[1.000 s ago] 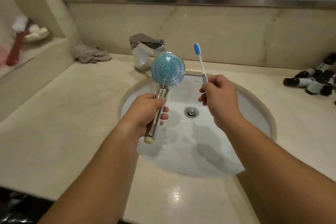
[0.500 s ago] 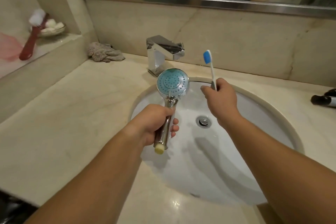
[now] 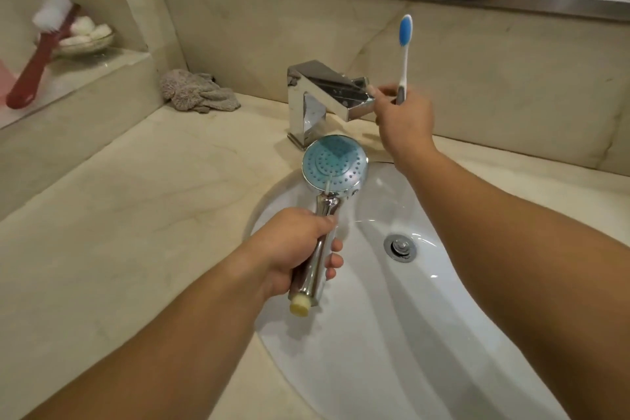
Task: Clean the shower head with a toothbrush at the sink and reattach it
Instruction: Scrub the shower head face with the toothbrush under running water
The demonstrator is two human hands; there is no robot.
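1. The chrome handheld shower head with a round blue spray face [image 3: 334, 163] is held over the left rim of the white oval sink [image 3: 392, 334], face up.
2. The left hand [image 3: 300, 249] grips its chrome handle.
3. The right hand [image 3: 402, 119] pinches a white toothbrush with blue bristles [image 3: 404, 54], upright, behind the sink, one finger touching the chrome square faucet [image 3: 327, 92].
4. A crumpled grey cloth [image 3: 197, 92] lies on the beige marble bench [image 3: 136, 215], left of the faucet.
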